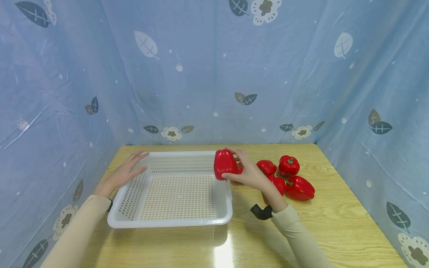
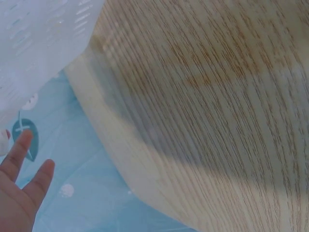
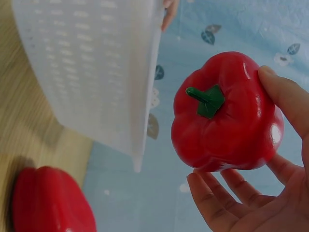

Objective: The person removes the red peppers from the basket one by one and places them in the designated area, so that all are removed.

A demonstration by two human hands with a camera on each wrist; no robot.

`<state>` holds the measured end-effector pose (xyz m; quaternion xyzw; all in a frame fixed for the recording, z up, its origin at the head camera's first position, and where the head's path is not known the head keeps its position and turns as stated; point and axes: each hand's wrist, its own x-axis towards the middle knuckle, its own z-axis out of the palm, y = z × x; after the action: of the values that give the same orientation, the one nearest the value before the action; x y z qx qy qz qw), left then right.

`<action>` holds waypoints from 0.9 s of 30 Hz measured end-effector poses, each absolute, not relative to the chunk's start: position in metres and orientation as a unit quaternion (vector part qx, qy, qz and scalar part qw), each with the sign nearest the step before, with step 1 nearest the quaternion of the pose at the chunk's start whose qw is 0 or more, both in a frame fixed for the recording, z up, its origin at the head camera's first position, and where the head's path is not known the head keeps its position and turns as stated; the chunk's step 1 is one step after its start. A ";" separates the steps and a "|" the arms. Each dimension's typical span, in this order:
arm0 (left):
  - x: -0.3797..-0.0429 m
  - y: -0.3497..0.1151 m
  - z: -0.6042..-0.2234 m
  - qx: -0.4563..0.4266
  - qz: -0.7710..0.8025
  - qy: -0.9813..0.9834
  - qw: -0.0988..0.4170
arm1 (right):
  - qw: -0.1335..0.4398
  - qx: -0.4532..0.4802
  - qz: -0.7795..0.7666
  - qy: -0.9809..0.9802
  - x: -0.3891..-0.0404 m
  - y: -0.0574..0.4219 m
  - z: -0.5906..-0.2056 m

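Note:
My right hand (image 1: 246,171) holds a red bell pepper (image 1: 224,164) between thumb and fingers, above the right rim of a white plastic basket (image 1: 169,223). In the right wrist view the held bell pepper (image 3: 227,116) shows its green stem, with the thumb on one side and the fingers beneath. My left hand (image 1: 125,173) is at the basket's left rim, fingers spread and thumb reaching over the inside. Only some fingers of the left hand (image 2: 21,188) show in the left wrist view. The basket's perforated floor is bare.
Several more red bell peppers lie on the wooden table (image 1: 335,223) right of the basket, among them an upright pepper (image 1: 289,166) and a pepper on its side (image 1: 299,188). A blue patterned curtain (image 1: 214,74) surrounds the table at the back and sides.

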<state>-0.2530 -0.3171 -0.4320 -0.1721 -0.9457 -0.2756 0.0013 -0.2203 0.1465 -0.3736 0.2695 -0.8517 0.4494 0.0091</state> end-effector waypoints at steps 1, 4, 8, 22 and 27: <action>-0.253 -0.317 -0.432 -0.172 -0.276 -0.946 0.001 | 0.010 0.270 0.450 -0.851 -0.220 0.149 -0.375; -0.253 -0.317 -0.433 -0.170 -0.275 -0.946 0.001 | 0.014 0.266 0.447 -0.854 -0.219 0.156 -0.378; -0.253 -0.317 -0.434 -0.170 -0.273 -0.947 0.004 | 0.018 0.249 0.438 -0.864 -0.218 0.164 -0.382; -0.254 -0.319 -0.438 -0.167 -0.273 -0.947 0.003 | 0.033 0.242 0.407 -0.880 -0.214 0.193 -0.402; -0.254 -0.318 -0.437 -0.163 -0.272 -0.948 0.002 | 0.028 0.237 0.396 -0.887 -0.209 0.200 -0.412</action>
<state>-0.2538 -0.3184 -0.4375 -0.1635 -0.9483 -0.2721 0.0020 -0.2094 0.2001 -0.4120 0.2366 -0.8866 0.3964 0.0276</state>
